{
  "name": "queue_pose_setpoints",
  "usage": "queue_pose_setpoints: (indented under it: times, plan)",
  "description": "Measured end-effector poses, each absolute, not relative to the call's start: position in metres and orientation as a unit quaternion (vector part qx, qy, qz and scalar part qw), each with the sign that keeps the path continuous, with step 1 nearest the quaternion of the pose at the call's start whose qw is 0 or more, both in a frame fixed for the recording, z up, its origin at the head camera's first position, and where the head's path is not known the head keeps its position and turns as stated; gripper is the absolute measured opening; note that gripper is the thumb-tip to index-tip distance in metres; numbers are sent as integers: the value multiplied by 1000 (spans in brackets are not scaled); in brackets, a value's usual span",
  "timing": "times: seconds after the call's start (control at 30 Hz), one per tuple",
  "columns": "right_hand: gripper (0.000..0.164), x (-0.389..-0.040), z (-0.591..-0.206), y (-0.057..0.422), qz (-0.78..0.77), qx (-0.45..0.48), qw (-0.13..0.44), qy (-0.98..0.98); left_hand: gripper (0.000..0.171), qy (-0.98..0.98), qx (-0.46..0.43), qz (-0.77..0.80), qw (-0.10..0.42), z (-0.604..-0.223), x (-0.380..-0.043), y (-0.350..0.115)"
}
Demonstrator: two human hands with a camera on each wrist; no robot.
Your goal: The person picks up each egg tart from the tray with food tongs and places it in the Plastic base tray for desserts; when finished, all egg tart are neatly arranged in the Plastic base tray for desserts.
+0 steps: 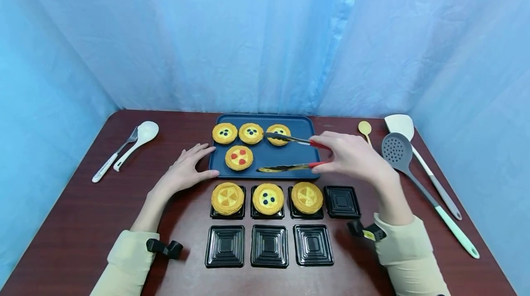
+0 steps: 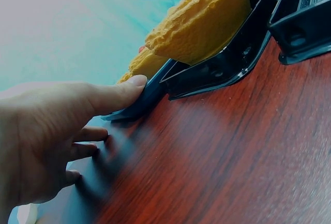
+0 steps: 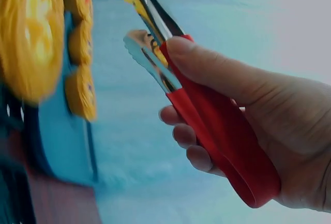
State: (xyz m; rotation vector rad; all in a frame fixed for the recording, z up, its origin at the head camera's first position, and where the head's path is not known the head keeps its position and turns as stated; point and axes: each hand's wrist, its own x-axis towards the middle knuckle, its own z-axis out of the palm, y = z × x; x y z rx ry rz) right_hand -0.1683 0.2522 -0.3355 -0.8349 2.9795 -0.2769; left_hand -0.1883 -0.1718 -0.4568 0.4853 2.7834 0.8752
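Observation:
My right hand point(image 1: 345, 155) grips a pair of tongs point(image 3: 222, 136) by the red handles, thumb on one side and fingers on the other. The tongs' metal arms stand spread above the blue tray point(image 1: 290, 160), with nothing between them. On the tray sit three egg tarts with dark berries point(image 1: 225, 133) and one egg tart with red pieces point(image 1: 239, 158). My left hand point(image 1: 186, 167) lies at the tray's left side, its thumb touching the rim and its fingers spread. In the left wrist view, the thumb point(image 2: 121, 92) lies on the tray's edge.
In front of the tray, three tarts point(image 1: 268, 199) sit in black square holders. Several bare black holders point(image 1: 269, 246) stand beside and before them. A fork point(image 1: 113, 158) and white spoon point(image 1: 142, 137) lie left; a slotted spoon point(image 1: 397, 151), spatula point(image 1: 401, 125) and small yellow spoon point(image 1: 365, 128) lie right.

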Motion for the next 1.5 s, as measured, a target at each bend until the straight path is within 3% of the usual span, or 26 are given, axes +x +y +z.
queue_pose_setpoints:
  times: [0.43, 1.5]
  plan:
    - [68, -187, -358, 201, -75, -302, 31, 950, 82, 936, 164, 296, 96, -456, -187, -168]
    - [59, -187, -369, 193, -51, -308, 17, 950, 82, 935, 158, 298, 105, -455, -187, -171]
